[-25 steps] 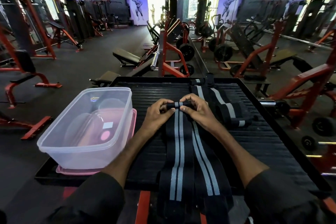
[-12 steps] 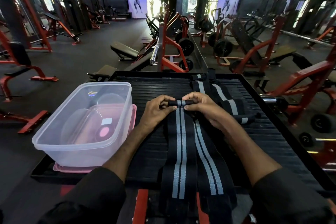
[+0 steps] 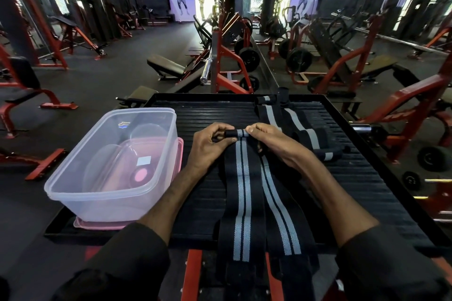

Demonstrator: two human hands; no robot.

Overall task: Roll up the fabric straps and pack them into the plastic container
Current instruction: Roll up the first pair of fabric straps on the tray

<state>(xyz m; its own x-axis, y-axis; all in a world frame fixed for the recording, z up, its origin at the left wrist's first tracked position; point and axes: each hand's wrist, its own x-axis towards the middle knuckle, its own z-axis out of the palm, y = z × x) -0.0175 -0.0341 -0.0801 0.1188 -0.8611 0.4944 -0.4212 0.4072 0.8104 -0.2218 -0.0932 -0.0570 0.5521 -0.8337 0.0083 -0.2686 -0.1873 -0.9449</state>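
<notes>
Platform point(image 3: 362, 178): one container point(image 3: 102, 199); left hand point(image 3: 208, 148), right hand point(image 3: 272, 140) pinch one strap point(image 3: 241, 190).

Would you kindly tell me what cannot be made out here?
Head view:
- Rolled end of the striped strap: fingers of the left hand and right hand cover its sides, so turns cannot be counted.
- Near ends of that strap and the second strap: run past the edge of the platform into shadow.
- White label seen through the plastic container: too small to read.
</notes>
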